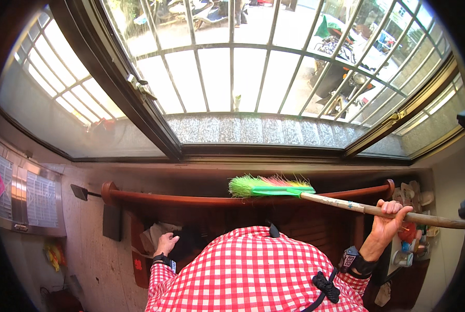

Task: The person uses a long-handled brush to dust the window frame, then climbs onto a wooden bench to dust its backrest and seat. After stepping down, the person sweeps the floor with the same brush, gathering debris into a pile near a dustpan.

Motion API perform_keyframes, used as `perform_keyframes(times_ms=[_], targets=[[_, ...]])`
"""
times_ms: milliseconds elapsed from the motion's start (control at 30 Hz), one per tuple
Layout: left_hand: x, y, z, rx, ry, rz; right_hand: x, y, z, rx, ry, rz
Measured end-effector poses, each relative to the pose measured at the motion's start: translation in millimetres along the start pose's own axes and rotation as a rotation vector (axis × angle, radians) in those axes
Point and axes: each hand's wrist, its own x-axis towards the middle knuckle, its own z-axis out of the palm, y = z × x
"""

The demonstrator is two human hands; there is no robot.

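Observation:
My right hand (390, 218) is wrapped around the wooden handle (345, 204) of a broom. The handle runs out past my hand to the right. The broom's green plastic head (279, 190), with green, pink and yellow bristles (242, 186), is over the top rail of a reddish-brown wooden bench (197, 200). Whether the head touches the rail, I cannot tell. My left hand (166, 243) is low at the left with nothing visible in it, its fingers loosely bent. Beside it are pale and dark cloth-like items (158, 234) on the bench seat.
Beyond the bench is a sliding window with a dark frame (255, 150) and metal bars (232, 78); parked motorbikes (337, 85) stand outside. Jars and cups (410, 245) crowd a side surface at right. A metal cabinet (29, 195) is at left.

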Motion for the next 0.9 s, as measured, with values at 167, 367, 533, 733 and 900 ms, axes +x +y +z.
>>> perform_keyframes(times_ms=[167, 367, 533, 733, 900], targets=[[19.6, 6.4, -19.4, 0.016, 0.010, 0.132, -16.8, 1.1, 13.3, -0.007, 0.036, -0.054], [33.5, 23.3, -29.9, 0.062, -0.031, 0.160, -22.0, 2.1, 24.6, -0.058, 0.033, -0.065], [26.8, 13.5, -24.3, 0.018, -0.013, 0.173, -20.8, -2.3, 29.5, -0.056, 0.014, -0.003], [-17.8, -32.5, -4.0, -0.042, 0.010, -0.015, -14.4, 2.8, 20.5, 0.032, -0.131, 0.110], [-69.4, -66.0, 25.1, -0.064, 0.006, -0.171, -6.7, 3.8, 5.8, 0.104, -0.117, 0.190]])
